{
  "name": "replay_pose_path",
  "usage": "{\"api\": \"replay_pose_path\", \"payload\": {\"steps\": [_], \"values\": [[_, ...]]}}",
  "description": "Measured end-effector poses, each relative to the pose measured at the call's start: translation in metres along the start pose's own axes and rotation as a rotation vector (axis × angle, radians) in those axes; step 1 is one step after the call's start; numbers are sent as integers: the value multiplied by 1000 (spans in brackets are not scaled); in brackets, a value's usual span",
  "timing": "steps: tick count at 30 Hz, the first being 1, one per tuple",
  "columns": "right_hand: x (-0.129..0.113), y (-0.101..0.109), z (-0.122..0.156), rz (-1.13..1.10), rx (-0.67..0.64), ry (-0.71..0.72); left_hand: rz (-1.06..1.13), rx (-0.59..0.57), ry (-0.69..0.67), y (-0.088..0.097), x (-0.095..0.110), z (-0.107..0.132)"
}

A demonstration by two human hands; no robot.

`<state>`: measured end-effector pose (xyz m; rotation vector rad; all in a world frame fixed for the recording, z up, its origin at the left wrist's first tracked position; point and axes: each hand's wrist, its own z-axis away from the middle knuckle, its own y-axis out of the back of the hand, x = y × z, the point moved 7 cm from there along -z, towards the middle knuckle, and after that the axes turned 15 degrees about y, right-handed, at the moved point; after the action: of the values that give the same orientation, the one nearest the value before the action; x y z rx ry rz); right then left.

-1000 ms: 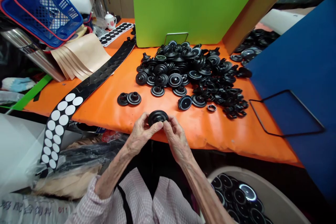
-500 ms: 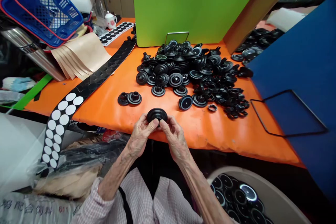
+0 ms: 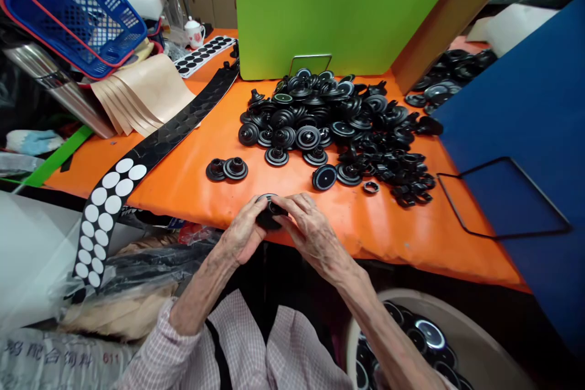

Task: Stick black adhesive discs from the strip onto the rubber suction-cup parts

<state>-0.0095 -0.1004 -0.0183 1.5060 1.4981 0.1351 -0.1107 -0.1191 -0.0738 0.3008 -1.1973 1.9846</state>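
Note:
At the front edge of the orange table [image 3: 183,186], a round black plastic disc [image 3: 267,219] is held between my two hands. My left hand [image 3: 244,228] grips its left side, closed with thumb and fingers. Fingers of my right hand [image 3: 308,228] pinch at the raised hub on its upper face, partly hiding it. Just beyond lie two similar black discs [image 3: 235,168] with hubs upward. A big heap of black discs [image 3: 308,137] is piled further back, with small black rings [image 3: 411,180] at its right side.
A strip of white round stickers [image 3: 106,221] hangs over the table's left edge. A green panel [image 3: 315,12] stands behind the heap and a blue panel [image 3: 516,128] at the right. Below right is a pale tub [image 3: 484,347] of discs. A blue basket [image 3: 82,12] sits back left.
The disc has been turned so its hub side now faces up. My right hand has shifted from its right rim to over the hub.

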Motion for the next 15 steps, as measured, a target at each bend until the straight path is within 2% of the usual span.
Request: {"api": "replay_pose_path", "payload": {"steps": [5, 8, 12, 15], "values": [[5, -9, 7, 78, 141, -59, 29, 42, -36, -1, -4, -2], [9, -9, 14, 3, 210, -154, -22, 38, -40, -1, -2, -2], [12, -10, 12, -171, 113, -184, -96, 39, -19, -2, 0, -2], [12, -6, 11, -59, 121, -170, -119, 69, -23, -1, 0, -3]]}}
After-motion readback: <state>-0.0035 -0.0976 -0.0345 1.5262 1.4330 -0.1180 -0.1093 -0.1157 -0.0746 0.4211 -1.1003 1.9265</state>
